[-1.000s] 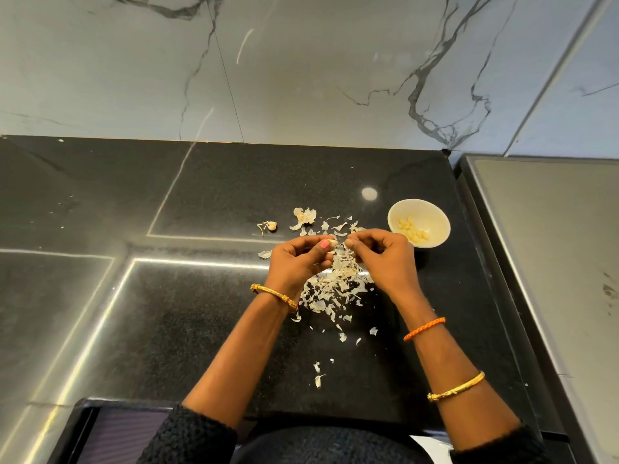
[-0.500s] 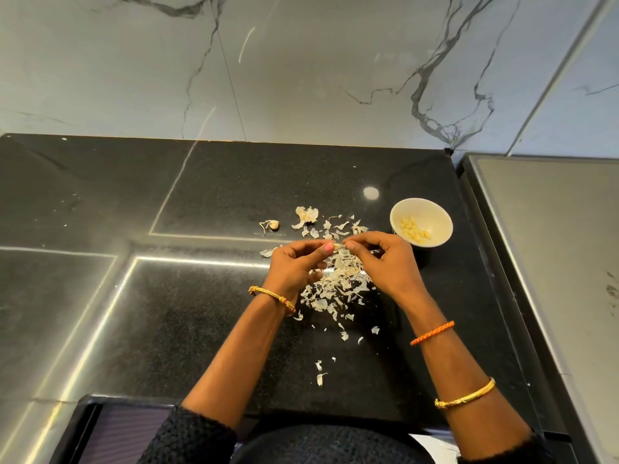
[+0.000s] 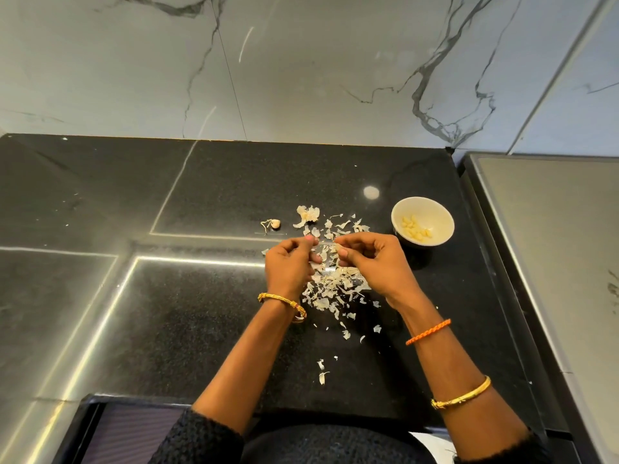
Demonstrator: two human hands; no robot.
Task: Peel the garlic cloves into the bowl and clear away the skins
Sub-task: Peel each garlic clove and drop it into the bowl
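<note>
Your left hand (image 3: 289,266) and right hand (image 3: 371,262) hover close together above the heap of pale papery garlic skins (image 3: 335,283) on the glossy black stone bench (image 3: 207,296), both with fingers curled in. The right hand's fingertips pinch a small pale garlic clove (image 3: 337,246); whether the left hand holds anything, you cannot tell. The small white round bowl (image 3: 435,212) of peeled cloves sits just beyond your right hand, and one unpeeled clove (image 3: 275,223) lies beyond your left.

We are looking at an evenly lit, mostly sharp view where the glossy black counter (image 3: 207,296) is mirroring bright strip glare and one round spot, fingertips are blurring slightly, and straight edges are bowing outward
</note>
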